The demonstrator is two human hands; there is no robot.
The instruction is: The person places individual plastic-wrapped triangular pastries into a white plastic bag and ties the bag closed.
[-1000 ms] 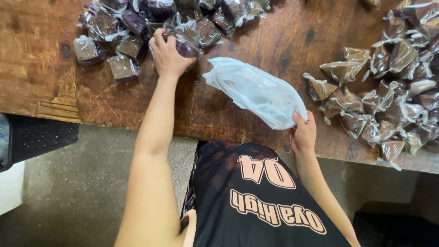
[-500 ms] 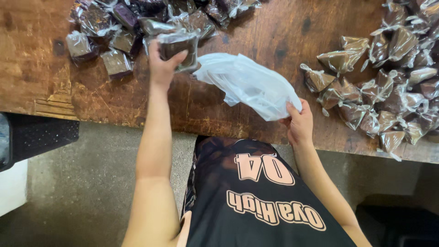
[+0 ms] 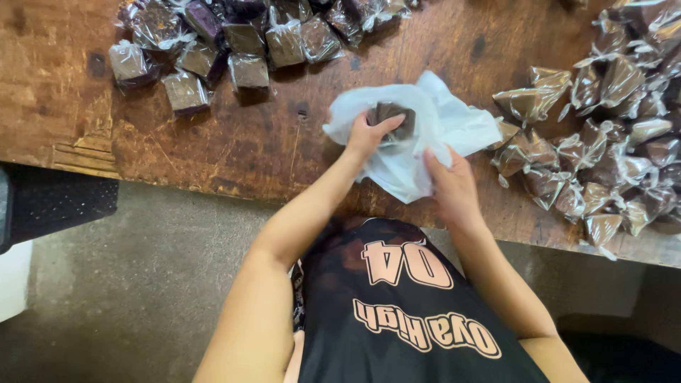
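My left hand (image 3: 369, 133) grips a dark brown block wrapped in clear film (image 3: 394, 117) and holds it inside the mouth of a thin white plastic bag (image 3: 454, 128). My right hand (image 3: 452, 186) pinches the near edge of the bag and holds it open above the wooden table (image 3: 269, 152). The bag is crumpled, and its far part lies on the table.
A cluster of square wrapped dark blocks (image 3: 234, 42) lies at the table's far left. A heap of twisted, cone-shaped wrapped pieces (image 3: 603, 135) fills the right side. The table's front edge runs just ahead of my torso, with concrete floor (image 3: 142, 284) below.
My left hand picked a wrapped block from the left cluster and brought it right, into the bag. My right hand lifted the bag's edge and moved left toward the middle.
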